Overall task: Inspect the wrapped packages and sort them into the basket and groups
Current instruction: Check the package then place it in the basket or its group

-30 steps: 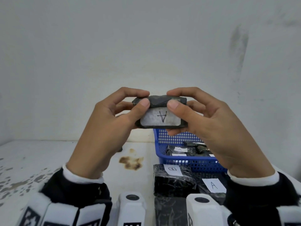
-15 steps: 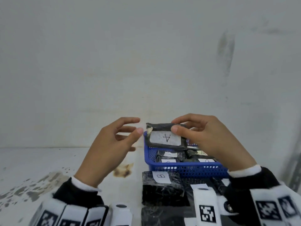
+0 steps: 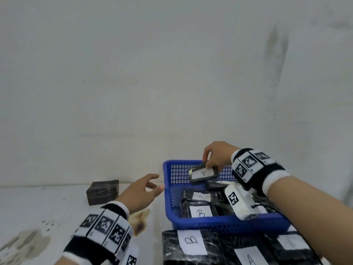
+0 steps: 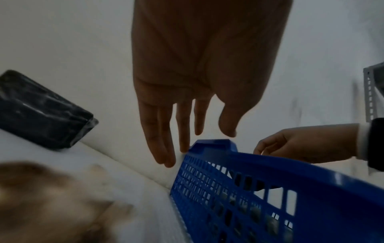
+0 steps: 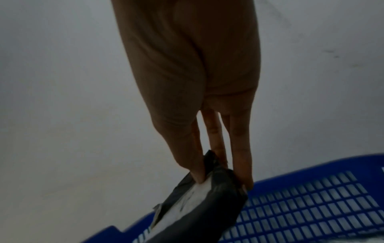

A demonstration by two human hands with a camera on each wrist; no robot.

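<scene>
My right hand (image 3: 210,159) pinches a black wrapped package with a white "A" label (image 3: 202,173) between thumb and fingers, holding it tilted over the back of the blue basket (image 3: 225,222). In the right wrist view the same package (image 5: 207,205) hangs from the fingertips above the basket's mesh wall (image 5: 311,205). My left hand (image 3: 147,186) hovers open just left of the basket, holding nothing; its straight fingers (image 4: 164,139) point down beside the basket's corner (image 4: 214,144). Inside the basket lie several black packages, one labelled "B" (image 3: 200,212).
A lone dark package (image 3: 103,191) sits against the wall on the white table, left of the basket. Larger black packages labelled "B" (image 3: 191,241) and "A" (image 3: 250,259) lie in front of the basket. A brown stain (image 3: 140,220) marks the tabletop.
Both hands held the "A" package up near the head. The left hand let go and dropped to the side; the right hand carried the package down over the basket.
</scene>
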